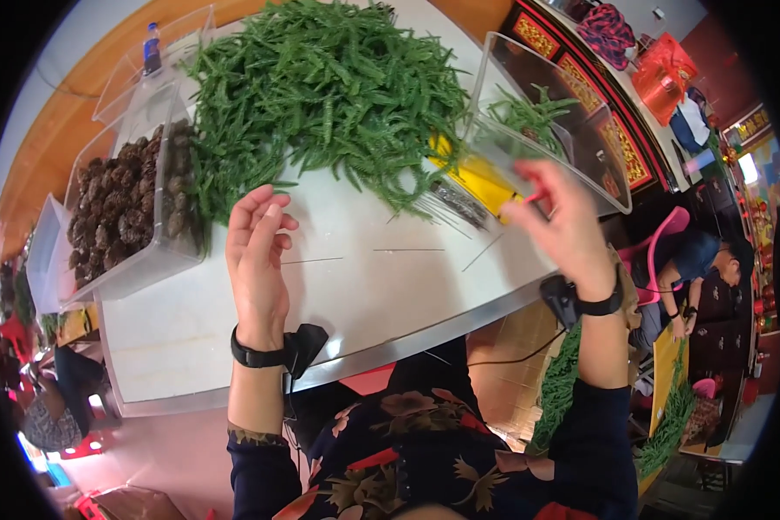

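My left hand [260, 247] is over the white table [390, 299], its fingers loosely curled and apart, nothing visible in them. Thin wires [409, 250] lie on the tabletop, one close beside that hand. My right hand [563, 221], blurred, is raised at the table's right side, thumb and fingers around a small red thing [542, 203] whose kind I cannot make out. Near it lie a yellow strip-like object [481, 182] and a bundle of thin wires [457, 205]. A large heap of green artificial pine sprigs [329, 87] covers the far part of the table.
A clear bin of brown pine cones [126, 208] stands at the left. Another clear bin [611, 178] at the right holds a few green sprigs [533, 113]. A blue-capped bottle [152, 52] is far left. Another person [698, 269] works near a pink chair [659, 247] at right.
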The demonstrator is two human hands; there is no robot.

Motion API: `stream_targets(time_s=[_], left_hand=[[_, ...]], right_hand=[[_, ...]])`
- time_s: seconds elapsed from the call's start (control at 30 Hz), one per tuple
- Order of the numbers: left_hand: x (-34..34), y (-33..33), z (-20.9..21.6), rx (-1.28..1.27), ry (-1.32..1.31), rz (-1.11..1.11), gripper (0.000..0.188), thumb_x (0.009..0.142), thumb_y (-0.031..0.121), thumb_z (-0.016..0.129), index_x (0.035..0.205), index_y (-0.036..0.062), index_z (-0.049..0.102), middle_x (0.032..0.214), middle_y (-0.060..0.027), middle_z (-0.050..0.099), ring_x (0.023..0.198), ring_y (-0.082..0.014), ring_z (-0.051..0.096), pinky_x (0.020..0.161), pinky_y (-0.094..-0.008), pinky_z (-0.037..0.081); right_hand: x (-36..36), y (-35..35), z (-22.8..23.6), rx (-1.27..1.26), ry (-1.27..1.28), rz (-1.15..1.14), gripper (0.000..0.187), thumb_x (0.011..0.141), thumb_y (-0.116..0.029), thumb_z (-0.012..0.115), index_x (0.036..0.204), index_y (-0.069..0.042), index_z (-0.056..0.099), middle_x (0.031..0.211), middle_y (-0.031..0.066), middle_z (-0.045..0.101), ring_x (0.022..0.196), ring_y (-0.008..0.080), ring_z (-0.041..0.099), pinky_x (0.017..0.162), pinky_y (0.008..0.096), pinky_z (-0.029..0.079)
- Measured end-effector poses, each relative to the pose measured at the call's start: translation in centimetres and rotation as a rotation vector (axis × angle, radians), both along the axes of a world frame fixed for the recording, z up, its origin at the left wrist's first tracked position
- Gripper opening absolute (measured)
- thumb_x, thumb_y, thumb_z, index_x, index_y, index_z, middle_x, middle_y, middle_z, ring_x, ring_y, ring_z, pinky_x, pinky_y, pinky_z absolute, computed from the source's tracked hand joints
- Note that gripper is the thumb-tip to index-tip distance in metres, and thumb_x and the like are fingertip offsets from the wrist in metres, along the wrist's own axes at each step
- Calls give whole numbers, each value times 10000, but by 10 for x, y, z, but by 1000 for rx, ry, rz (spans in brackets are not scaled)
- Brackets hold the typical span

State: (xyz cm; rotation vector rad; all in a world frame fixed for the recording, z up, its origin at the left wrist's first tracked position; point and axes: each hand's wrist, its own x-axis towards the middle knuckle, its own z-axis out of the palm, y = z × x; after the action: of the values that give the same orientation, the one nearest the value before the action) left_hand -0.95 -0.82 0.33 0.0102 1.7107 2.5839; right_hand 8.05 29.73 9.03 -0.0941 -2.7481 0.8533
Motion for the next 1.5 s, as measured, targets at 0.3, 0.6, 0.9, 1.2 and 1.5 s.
stream_targets(time_s=[0.3, 0.6, 0.9, 1.2, 1.5], left_hand=[[-1, 7, -13, -32, 3, -57, 179, 913, 125, 589, 1075, 53, 610, 930, -17, 655, 750, -64, 560, 651, -198, 399], [6, -2, 5, -45, 54, -75, 202, 901, 154, 612, 1073, 48, 599, 916, 1, 631, 772, -53, 543, 658, -193, 378], [-3, -90, 86, -566, 425, 198, 179, 854, 74, 663, 1018, 21, 617, 887, 8, 594, 776, -60, 536, 706, -215, 458], [-107, -258, 125, -1602, 240, 476, 584, 744, 418, 744, 1161, 42, 581, 1196, -213, 560, 1125, -322, 543, 953, -415, 428], [-183, -252, 96, -1897, -55, 13, 1058, 635, 667, 732, 1454, 114, 354, 1434, -310, 351, 1368, -417, 311, 1124, -438, 275]], right_hand=[[-52, -16, -91, 293, -155, 143, 522, 756, -343, 756, 1117, -26, 551, 1026, 192, 553, 977, 382, 529, 848, 451, 447], [-71, -21, -106, 326, -95, 188, 590, 709, -376, 775, 1137, -39, 546, 1045, 193, 527, 1016, 403, 497, 869, 472, 430], [-74, -76, -60, 313, 128, 136, 340, 760, -283, 754, 961, -36, 636, 847, 99, 624, 738, 283, 602, 653, 380, 493], [-98, -120, -99, -294, 309, 282, 154, 859, -163, 682, 908, -23, 642, 807, 83, 652, 587, 182, 581, 527, 285, 446], [-94, -122, -109, -277, 395, 319, 64, 869, -87, 651, 895, -31, 635, 792, 79, 640, 583, 175, 574, 515, 275, 435]])
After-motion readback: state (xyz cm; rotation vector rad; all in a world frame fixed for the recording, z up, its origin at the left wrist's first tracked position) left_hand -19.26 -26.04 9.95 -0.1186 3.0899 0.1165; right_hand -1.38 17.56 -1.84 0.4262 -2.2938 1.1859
